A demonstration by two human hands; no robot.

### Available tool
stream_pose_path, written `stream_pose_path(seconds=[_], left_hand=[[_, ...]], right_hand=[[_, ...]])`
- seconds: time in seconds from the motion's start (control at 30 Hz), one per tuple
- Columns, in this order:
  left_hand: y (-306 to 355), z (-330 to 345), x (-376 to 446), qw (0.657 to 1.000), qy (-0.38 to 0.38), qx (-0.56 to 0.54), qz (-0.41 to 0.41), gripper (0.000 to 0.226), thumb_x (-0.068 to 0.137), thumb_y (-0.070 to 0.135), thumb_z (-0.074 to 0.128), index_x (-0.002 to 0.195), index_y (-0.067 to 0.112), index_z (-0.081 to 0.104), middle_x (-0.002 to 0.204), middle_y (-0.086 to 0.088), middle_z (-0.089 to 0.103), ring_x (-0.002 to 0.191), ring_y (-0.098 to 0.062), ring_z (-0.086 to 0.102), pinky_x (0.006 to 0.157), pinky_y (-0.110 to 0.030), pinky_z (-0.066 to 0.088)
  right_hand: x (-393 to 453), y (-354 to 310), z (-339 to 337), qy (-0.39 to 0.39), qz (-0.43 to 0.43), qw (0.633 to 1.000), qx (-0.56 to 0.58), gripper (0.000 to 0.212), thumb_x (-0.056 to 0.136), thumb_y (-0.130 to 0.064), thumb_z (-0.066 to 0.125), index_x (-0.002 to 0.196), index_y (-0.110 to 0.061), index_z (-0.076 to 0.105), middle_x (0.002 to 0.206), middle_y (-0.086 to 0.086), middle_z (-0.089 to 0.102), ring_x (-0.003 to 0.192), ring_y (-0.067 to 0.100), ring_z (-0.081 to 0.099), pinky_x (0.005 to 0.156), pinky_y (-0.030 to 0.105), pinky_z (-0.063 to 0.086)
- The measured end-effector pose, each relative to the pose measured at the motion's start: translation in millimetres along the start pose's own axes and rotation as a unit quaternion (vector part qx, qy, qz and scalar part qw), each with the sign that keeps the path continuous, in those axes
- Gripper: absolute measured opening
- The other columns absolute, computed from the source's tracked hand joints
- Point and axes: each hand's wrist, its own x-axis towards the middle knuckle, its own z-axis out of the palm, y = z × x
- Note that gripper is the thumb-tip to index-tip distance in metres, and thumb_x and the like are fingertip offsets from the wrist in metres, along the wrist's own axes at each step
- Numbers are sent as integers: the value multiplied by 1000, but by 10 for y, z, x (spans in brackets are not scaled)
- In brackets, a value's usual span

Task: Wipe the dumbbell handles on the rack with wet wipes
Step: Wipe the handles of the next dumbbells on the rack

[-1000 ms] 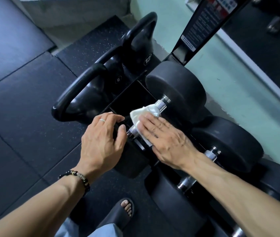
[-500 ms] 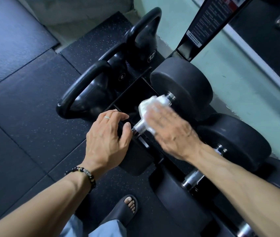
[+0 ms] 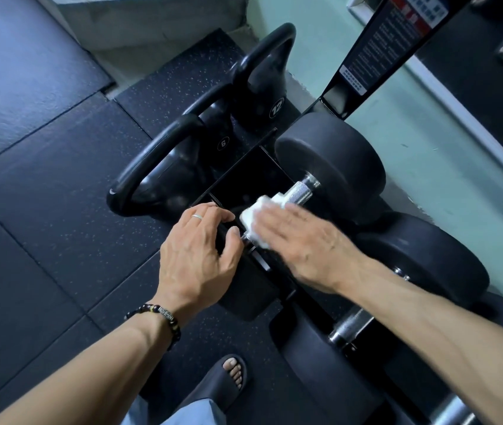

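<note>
My right hand (image 3: 302, 237) lies flat over a white wet wipe (image 3: 258, 217), fingers straight and slightly blurred, pressing it onto the knurled steel handle (image 3: 297, 194) of the end dumbbell on the rack (image 3: 244, 179). The wipe bunches around the near stretch of the handle, poking out beyond my fingertips; the bare metal runs on from there to the far black head (image 3: 330, 164). My left hand (image 3: 198, 256), just beside the right, curls its fingers and thumb over the near head (image 3: 244, 289) of the same dumbbell, gripping its top edge; a ring shows on one finger and a beaded bracelet (image 3: 164, 317) on the wrist. Under my right forearm a second dumbbell (image 3: 422, 259) sits on the rack, its handle mostly hidden by my arm. Beyond my left hand stand two black kettlebells, one marked 6 (image 3: 158, 179) and, farther off, one marked 12 (image 3: 262, 84). Below my left forearm, my foot in a dark slide sandal (image 3: 222, 384) rests on the speckled rubber floor (image 3: 44, 210).
</note>
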Motion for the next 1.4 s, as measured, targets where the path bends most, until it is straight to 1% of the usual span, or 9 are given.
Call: stream_pose_path(seconds=[0.1, 0.23, 0.4, 0.57, 0.7, 0.93, 1.1, 1.27, 1.4], left_hand=[[-7, 10, -1, 1000, -4, 0, -1, 43, 88, 47, 36, 105, 19, 64, 110, 8, 65, 117, -9, 50, 79, -25, 36], [-5, 8, -1, 1000, -2, 6, 2, 43, 89, 47, 36, 105, 19, 65, 111, 8, 65, 117, -11, 52, 79, -23, 35], [-8, 6, -6, 1000, -6, 8, 1, 41, 90, 45, 36, 104, 20, 64, 109, 9, 65, 119, -9, 49, 78, -25, 34], [10, 2, 0, 1000, -5, 17, 5, 45, 89, 47, 34, 104, 19, 65, 110, 8, 64, 117, -9, 48, 78, -24, 34], [4, -2, 5, 1000, -11, 9, 1, 43, 90, 46, 33, 104, 20, 65, 108, 9, 64, 118, -10, 49, 79, -26, 33], [12, -15, -1, 1000, -11, 17, 7, 43, 90, 46, 34, 102, 19, 66, 108, 7, 64, 115, -11, 49, 80, -24, 33], [12, -14, 5, 1000, -13, 6, 1, 39, 91, 44, 35, 101, 20, 65, 107, 9, 63, 117, -11, 49, 79, -26, 33], [17, -18, 13, 1000, -15, 5, 5, 38, 90, 42, 35, 98, 20, 65, 105, 8, 62, 114, -11, 49, 79, -26, 34], [29, -28, 4, 1000, -18, 0, -1, 35, 90, 40, 37, 98, 21, 66, 107, 10, 62, 115, -10, 48, 79, -28, 33]], right_hand=[[68, 6, -31, 21, 103, 994, -1, 45, 93, 2, 48, 137, 2, 53, 140, 20, 54, 141, 39, 41, 123, 44, 21], [87, -206, -34, -23, -14, 998, 53, 43, 95, -5, 40, 133, 0, 57, 138, 17, 57, 137, 38, 46, 120, 47, 31], [140, 165, -154, -23, 143, 989, 4, 35, 89, -7, 36, 120, -6, 55, 120, 12, 53, 125, 35, 46, 116, 45, 31], [241, -230, -55, -39, 7, 997, 61, 33, 96, -14, 37, 113, -4, 64, 105, 10, 61, 105, 32, 54, 114, 43, 32], [209, 134, -124, -2, 112, 993, 28, 25, 91, -8, 36, 100, -7, 60, 94, 8, 54, 94, 31, 52, 109, 42, 36], [134, -142, -70, -37, -11, 996, 82, 38, 94, -7, 43, 129, -5, 58, 131, 10, 58, 132, 31, 46, 120, 42, 28], [3, 98, -37, 42, 183, 982, 32, 58, 85, 13, 58, 141, 2, 50, 150, 24, 45, 145, 38, 36, 114, 46, 41], [-289, -115, 109, 20, 65, 997, 42, 63, 86, 11, 44, 147, -3, 45, 153, 18, 43, 144, 30, 39, 118, 40, 32], [-186, -49, 52, 50, 262, 957, 116, 61, 93, 5, 50, 152, 2, 34, 160, 21, 28, 149, 32, 26, 119, 42, 29]])
